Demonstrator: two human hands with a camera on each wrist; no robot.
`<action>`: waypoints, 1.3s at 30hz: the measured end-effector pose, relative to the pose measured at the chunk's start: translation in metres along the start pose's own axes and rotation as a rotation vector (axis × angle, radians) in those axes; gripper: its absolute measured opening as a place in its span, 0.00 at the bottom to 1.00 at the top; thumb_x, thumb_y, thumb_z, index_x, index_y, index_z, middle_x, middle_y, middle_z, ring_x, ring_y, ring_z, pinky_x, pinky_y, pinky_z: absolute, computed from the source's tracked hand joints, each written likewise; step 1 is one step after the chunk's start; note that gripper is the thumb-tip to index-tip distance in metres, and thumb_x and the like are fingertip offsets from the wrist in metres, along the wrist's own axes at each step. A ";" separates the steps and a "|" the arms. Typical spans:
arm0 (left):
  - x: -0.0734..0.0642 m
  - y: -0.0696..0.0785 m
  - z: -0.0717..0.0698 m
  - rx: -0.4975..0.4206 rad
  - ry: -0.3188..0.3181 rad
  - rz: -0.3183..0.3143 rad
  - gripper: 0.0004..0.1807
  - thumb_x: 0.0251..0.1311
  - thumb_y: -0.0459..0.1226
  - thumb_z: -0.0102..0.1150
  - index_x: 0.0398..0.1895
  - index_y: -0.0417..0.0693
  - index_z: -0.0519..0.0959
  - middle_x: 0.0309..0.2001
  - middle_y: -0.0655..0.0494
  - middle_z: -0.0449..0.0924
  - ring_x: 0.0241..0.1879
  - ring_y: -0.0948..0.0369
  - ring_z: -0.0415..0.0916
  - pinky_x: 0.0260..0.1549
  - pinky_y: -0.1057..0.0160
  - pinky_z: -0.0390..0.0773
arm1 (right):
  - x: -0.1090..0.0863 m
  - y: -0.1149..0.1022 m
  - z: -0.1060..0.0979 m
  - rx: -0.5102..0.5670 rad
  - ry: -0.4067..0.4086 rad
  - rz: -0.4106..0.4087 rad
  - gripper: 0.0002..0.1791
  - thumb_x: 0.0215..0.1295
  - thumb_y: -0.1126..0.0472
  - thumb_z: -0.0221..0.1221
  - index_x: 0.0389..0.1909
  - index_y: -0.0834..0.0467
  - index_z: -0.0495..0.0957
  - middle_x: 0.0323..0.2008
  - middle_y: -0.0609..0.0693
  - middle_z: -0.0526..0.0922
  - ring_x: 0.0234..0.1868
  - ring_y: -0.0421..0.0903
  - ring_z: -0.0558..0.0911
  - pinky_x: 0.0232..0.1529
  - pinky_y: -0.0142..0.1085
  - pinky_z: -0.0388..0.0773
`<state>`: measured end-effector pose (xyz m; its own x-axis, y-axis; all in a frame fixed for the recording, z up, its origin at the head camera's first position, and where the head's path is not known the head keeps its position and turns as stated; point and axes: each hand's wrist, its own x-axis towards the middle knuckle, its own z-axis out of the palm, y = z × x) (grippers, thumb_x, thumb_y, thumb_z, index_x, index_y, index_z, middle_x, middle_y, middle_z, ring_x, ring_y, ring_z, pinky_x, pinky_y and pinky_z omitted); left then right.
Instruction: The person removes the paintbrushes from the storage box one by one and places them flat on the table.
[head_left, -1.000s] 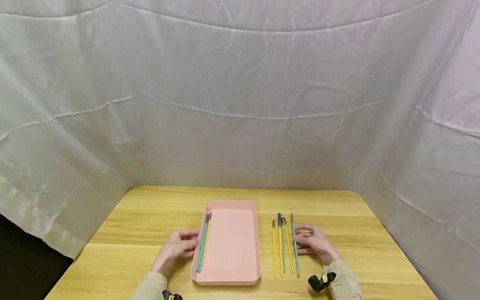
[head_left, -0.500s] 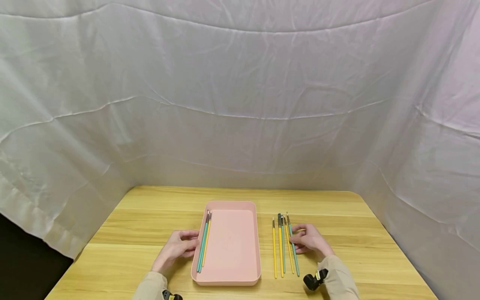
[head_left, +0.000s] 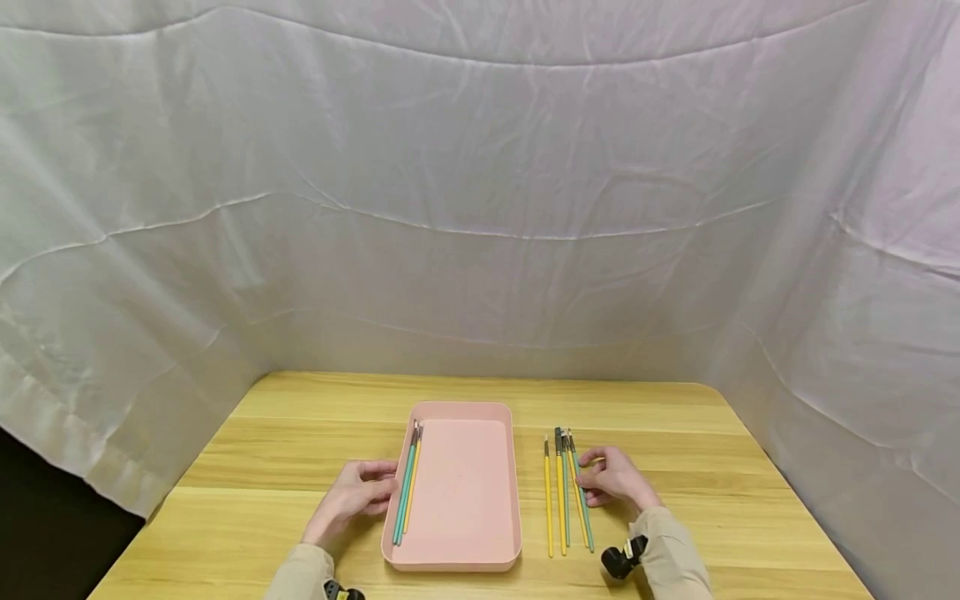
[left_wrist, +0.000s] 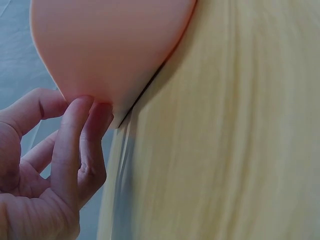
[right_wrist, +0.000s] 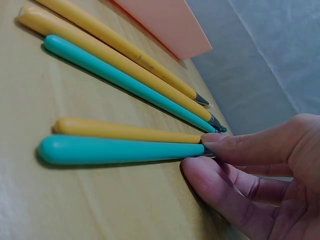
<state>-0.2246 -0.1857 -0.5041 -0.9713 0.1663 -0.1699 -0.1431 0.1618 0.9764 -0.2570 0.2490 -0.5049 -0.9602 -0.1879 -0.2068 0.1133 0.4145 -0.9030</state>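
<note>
A pink tray (head_left: 468,492) lies lengthwise on the table. My left hand (head_left: 352,492) rests its fingertips against the outer left wall, also seen in the left wrist view on the tray's wall (left_wrist: 110,50). Inside, along that side, lie teal paintbrushes (head_left: 405,493) and a yellow one (head_left: 413,490). To the right of the tray, my right hand (head_left: 615,479) pinches a teal paintbrush (right_wrist: 120,151) near its ferrule between thumb and finger. A yellow paintbrush (right_wrist: 125,128) lies against it, under the thumb tip; whether it is gripped too, I cannot tell. The bristles are hidden in the right wrist view.
Left of the held paintbrush lie another teal paintbrush (right_wrist: 130,82) and two yellow ones, one (head_left: 548,500) set slightly apart. The wooden table (head_left: 285,425) is enclosed by a grey-white curtain (head_left: 480,292) at the back and sides.
My right hand has moved left with the teal paintbrush, bringing it up against the yellow one in the row. The left hand and the tray have stayed put.
</note>
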 end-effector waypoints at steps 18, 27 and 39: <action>0.000 0.001 0.000 -0.012 -0.009 0.001 0.28 0.61 0.30 0.63 0.63 0.23 0.70 0.40 0.52 0.85 0.31 0.67 0.82 0.30 0.71 0.86 | -0.002 0.003 0.002 0.023 0.012 -0.007 0.20 0.62 0.74 0.63 0.52 0.75 0.70 0.27 0.51 0.73 0.23 0.42 0.80 0.26 0.36 0.88; -0.001 0.001 0.000 0.000 -0.017 0.007 0.28 0.62 0.29 0.63 0.63 0.23 0.69 0.44 0.46 0.85 0.33 0.66 0.82 0.31 0.69 0.87 | -0.003 0.004 0.000 0.035 -0.012 -0.031 0.21 0.63 0.73 0.62 0.53 0.77 0.68 0.27 0.51 0.75 0.23 0.42 0.81 0.27 0.37 0.89; 0.000 -0.001 -0.001 -0.003 -0.007 0.000 0.28 0.61 0.30 0.64 0.63 0.24 0.71 0.40 0.52 0.86 0.33 0.66 0.83 0.31 0.70 0.87 | -0.002 0.007 -0.003 0.076 -0.038 -0.051 0.19 0.65 0.70 0.62 0.51 0.76 0.69 0.25 0.50 0.78 0.23 0.40 0.81 0.28 0.36 0.89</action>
<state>-0.2245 -0.1865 -0.5047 -0.9700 0.1733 -0.1704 -0.1432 0.1586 0.9769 -0.2545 0.2547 -0.5098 -0.9549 -0.2415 -0.1729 0.0853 0.3347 -0.9385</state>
